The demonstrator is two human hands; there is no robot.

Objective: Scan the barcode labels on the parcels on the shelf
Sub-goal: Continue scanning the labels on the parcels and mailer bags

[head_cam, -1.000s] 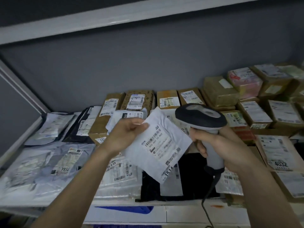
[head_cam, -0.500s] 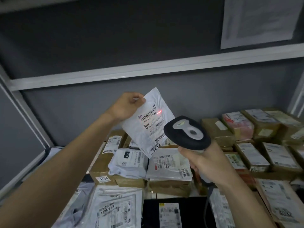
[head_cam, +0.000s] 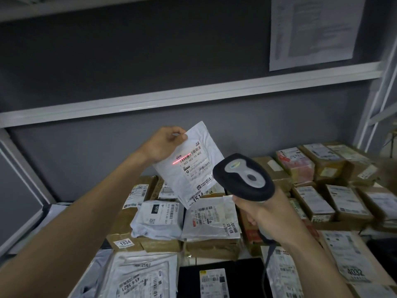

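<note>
While the left hand [head_cam: 163,144] pinches the top left corner of a white poly mailer [head_cam: 194,166] between thumb and curled fingers, holding it up in the air above the shelf's parcels, a red scan line [head_cam: 181,159] falls across the left end of the barcode label [head_cam: 194,163] on its face. The mailer hangs tilted, its lower corner dipping toward the stock below without touching it. Just to its right, the right hand [head_cam: 263,214] is wrapped around the grip of a black and grey barcode scanner [head_cam: 243,177], the fingers closed tight on the handle and the head aimed at the mailer; a cable [head_cam: 266,261] trails down from the handle. Beneath both hands the shelf [head_cam: 28,229] is packed: brown cardboard boxes [head_cam: 315,162] stacked along the back and right, a crumpled white bag marked 010 [head_cam: 158,218] lying on a box, a flat white parcel [head_cam: 211,220] beside it, and a black parcel [head_cam: 223,278] at the front edge. Up on the grey wall, a printed sheet [head_cam: 313,31] is stuck above the next shelf rail [head_cam: 193,93].
</note>
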